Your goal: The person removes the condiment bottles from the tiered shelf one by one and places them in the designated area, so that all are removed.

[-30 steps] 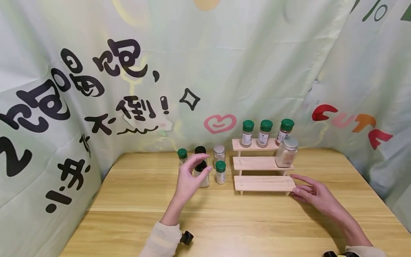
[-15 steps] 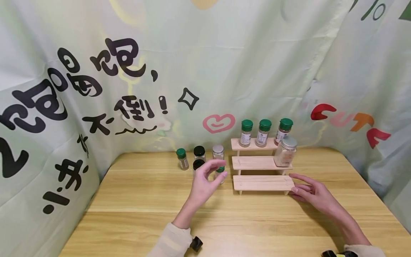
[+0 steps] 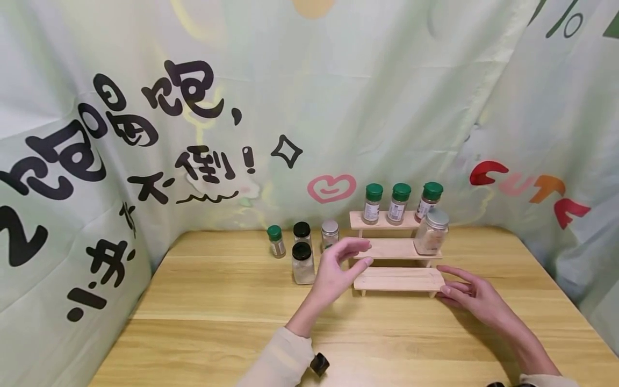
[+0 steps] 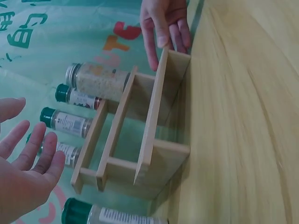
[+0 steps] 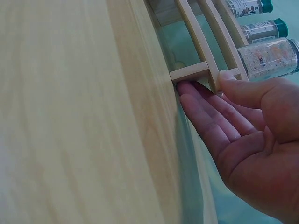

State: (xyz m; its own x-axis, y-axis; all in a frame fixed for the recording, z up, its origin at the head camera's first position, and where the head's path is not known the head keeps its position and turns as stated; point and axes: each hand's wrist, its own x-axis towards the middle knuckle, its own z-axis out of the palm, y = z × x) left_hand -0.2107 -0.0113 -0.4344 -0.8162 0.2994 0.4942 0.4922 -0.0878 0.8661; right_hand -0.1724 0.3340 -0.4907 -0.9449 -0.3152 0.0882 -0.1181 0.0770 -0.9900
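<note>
A three-step wooden rack stands on the table. Three green-capped spice bottles line its top step, and a silver-lidded jar of pale grains sits at the right end of the middle step. My left hand holds nothing; its fingers curve loosely in front of the rack's left side, overlapping the lower steps. Another green-capped bottle shows near it in the left wrist view and is mostly hidden behind that hand from the head. My right hand grips the right end of the bottom step, thumb and fingers on the board.
Left of the rack stand two black-lidded jars, a smaller silver-lidded jar and a green-capped bottle. A printed cloth hangs behind the wooden table.
My left hand has moved right, from in front of the black-lidded jars, past the green-capped bottle, to the rack's left side, still holding nothing. The right hand has stayed at the rack.
</note>
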